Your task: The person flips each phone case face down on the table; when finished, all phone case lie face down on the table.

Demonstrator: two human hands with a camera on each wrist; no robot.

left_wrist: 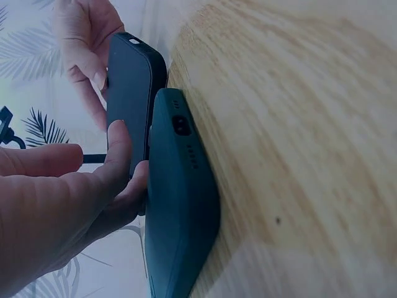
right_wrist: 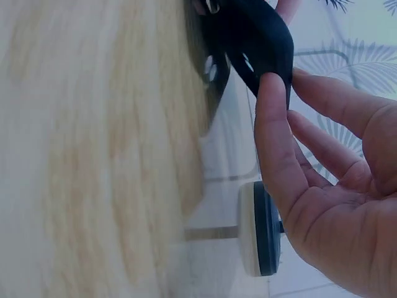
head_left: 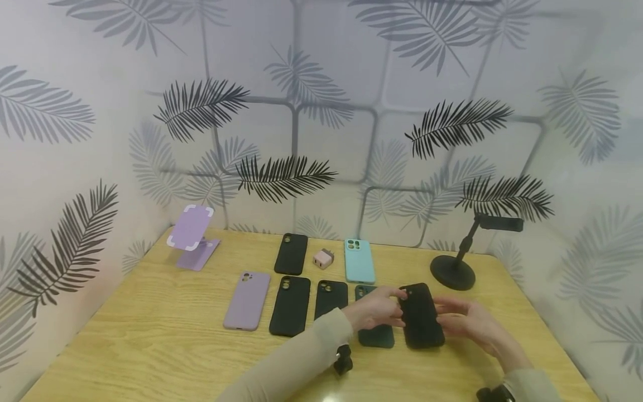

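Observation:
A black phone case is lifted slightly off the wooden table at the right, tilted between both hands. The left hand pinches its left edge, thumb over the face in the left wrist view. On the opposite side, the right hand holds the edge; in the right wrist view its thumb and fingers grip a corner of the case. Beneath the left hand lies a dark green phone case, its port cutout facing the camera in the left wrist view. The left forearm partly covers another black phone case.
Further left lie a purple phone case and two black phone cases. A light blue phone case and a pink charger plug lie behind. A purple stand is back left, a black stand back right.

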